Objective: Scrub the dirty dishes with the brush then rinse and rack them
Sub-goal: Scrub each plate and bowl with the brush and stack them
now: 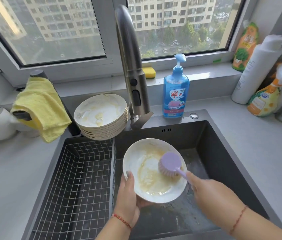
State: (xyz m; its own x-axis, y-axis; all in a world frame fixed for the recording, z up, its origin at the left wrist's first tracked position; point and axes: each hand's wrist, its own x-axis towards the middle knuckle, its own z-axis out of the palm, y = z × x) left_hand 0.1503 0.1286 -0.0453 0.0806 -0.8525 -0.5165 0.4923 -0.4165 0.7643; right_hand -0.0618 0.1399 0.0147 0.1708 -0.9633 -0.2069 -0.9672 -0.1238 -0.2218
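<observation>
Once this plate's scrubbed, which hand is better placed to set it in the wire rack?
Left. The left hand already grips the plate by its rim, and the wire rack sits on that side of the sink. The right hand holds the brush.

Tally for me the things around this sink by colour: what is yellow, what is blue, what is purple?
Yellow: 2, the cloth and the sponge
Blue: 1, the soap bottle
Purple: 1, the brush
Total: 4
</observation>
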